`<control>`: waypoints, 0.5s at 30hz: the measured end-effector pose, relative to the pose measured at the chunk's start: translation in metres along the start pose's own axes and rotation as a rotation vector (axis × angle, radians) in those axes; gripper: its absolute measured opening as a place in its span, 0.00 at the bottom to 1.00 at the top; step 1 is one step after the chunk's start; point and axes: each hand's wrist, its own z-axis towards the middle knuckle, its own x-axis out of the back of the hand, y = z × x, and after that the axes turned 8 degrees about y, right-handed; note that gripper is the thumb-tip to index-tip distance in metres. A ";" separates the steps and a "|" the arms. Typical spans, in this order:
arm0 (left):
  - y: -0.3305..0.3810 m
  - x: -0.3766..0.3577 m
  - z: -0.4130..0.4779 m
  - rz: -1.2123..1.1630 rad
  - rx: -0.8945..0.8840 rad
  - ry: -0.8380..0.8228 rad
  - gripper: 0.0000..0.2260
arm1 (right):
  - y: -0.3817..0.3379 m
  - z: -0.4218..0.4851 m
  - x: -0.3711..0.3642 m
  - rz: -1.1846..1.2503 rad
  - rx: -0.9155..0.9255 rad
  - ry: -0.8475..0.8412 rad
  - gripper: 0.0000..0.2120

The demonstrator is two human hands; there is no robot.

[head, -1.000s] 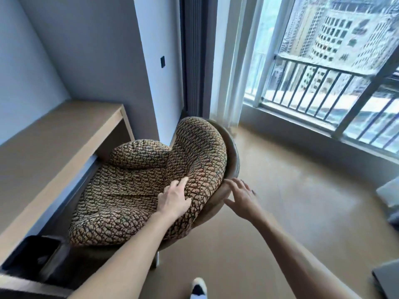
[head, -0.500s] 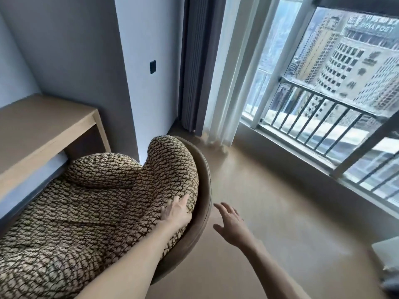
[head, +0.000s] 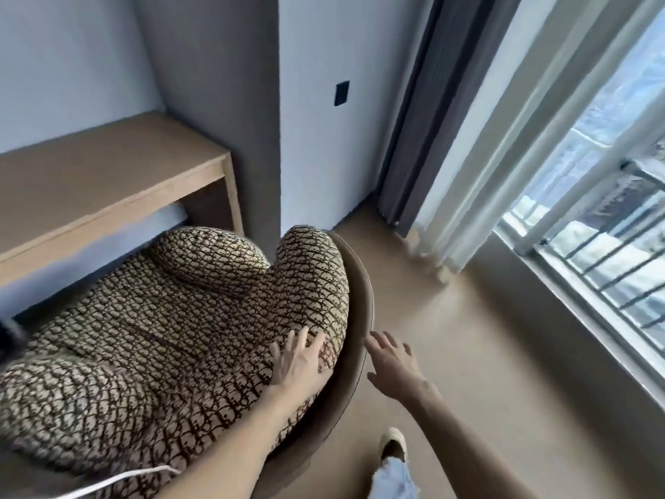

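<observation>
While left hand (head: 298, 358) lies flat on cushion (head: 162, 336) | right hand (head: 392, 365) spread beside chair rim (head: 365, 300), empty

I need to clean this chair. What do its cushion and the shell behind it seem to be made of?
The cushion looks like matte woven fabric over soft padding: beige with a dense dark print, puffed into bulges. The shell looks smooth and brown with a faint sheen, perhaps moulded plastic or leather; the blur leaves that open.
</observation>
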 end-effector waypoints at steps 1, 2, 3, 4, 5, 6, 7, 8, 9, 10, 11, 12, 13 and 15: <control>-0.002 -0.008 0.004 0.002 0.046 0.009 0.34 | 0.010 0.020 -0.002 -0.029 0.065 -0.009 0.30; -0.004 -0.016 0.005 -0.003 0.090 0.015 0.36 | 0.020 0.038 -0.006 -0.055 0.132 -0.028 0.30; -0.003 -0.025 0.004 -0.010 0.130 0.022 0.37 | 0.029 0.055 -0.011 -0.086 0.206 -0.063 0.31; -0.001 -0.032 0.001 -0.011 0.162 0.035 0.39 | 0.038 0.070 -0.017 -0.127 0.286 -0.114 0.33; 0.003 -0.039 -0.003 0.000 0.186 0.050 0.41 | 0.045 0.083 -0.022 -0.174 0.364 -0.174 0.35; 0.008 -0.043 -0.006 0.019 0.206 0.067 0.43 | 0.049 0.094 -0.028 -0.215 0.434 -0.219 0.36; 0.012 -0.046 -0.008 0.035 0.228 0.087 0.44 | 0.052 0.104 -0.033 -0.242 0.499 -0.227 0.36; 0.016 -0.048 -0.009 0.043 0.256 0.104 0.44 | 0.053 0.112 -0.036 -0.254 0.570 -0.203 0.35; 0.020 -0.048 -0.008 0.042 0.291 0.115 0.43 | 0.054 0.118 -0.037 -0.270 0.641 -0.174 0.34; 0.025 -0.047 -0.008 0.042 0.324 0.118 0.43 | 0.055 0.124 -0.038 -0.295 0.695 -0.159 0.33; 0.032 -0.047 -0.008 0.045 0.357 0.115 0.42 | 0.056 0.128 -0.039 -0.308 0.736 -0.151 0.33; 0.039 -0.047 -0.009 0.045 0.396 0.116 0.42 | 0.058 0.130 -0.040 -0.302 0.777 -0.141 0.33; 0.046 -0.049 -0.010 0.048 0.434 0.127 0.41 | 0.060 0.133 -0.042 -0.287 0.808 -0.131 0.34; 0.053 -0.054 -0.014 0.067 0.490 0.145 0.41 | 0.057 0.133 -0.046 -0.269 0.851 -0.136 0.36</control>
